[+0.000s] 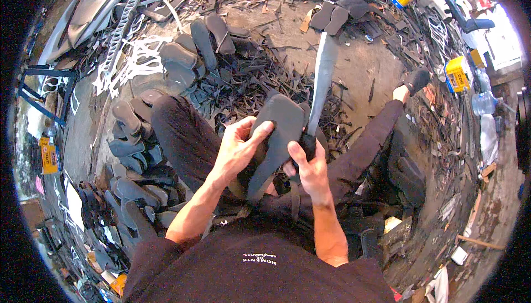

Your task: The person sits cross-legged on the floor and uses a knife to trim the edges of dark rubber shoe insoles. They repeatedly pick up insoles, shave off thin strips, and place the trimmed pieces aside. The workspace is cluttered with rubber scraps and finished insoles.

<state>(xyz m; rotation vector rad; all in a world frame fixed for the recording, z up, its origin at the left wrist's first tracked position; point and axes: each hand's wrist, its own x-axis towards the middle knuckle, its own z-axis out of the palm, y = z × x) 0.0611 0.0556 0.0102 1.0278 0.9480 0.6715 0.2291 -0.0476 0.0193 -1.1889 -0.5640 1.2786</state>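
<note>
My left hand grips a dark grey shoe sole by its left edge, with the thumb lying flat on its face. The sole is upright in front of me, its wide end away from me. On its right side, my right hand is closed round the dark handle of a large knife. The long, pale blade points up and away, beside the sole's right edge. My right thumb is near that same edge; whether it touches the sole I cannot tell. Part of the handle is hidden by the fingers.
Piles of cut soles lie to my left, and more soles sit ahead. Thin dark offcuts cover the floor between my legs. A small stack of soles lies beyond the blade. White lattice scraps and a yellow box stand farther out.
</note>
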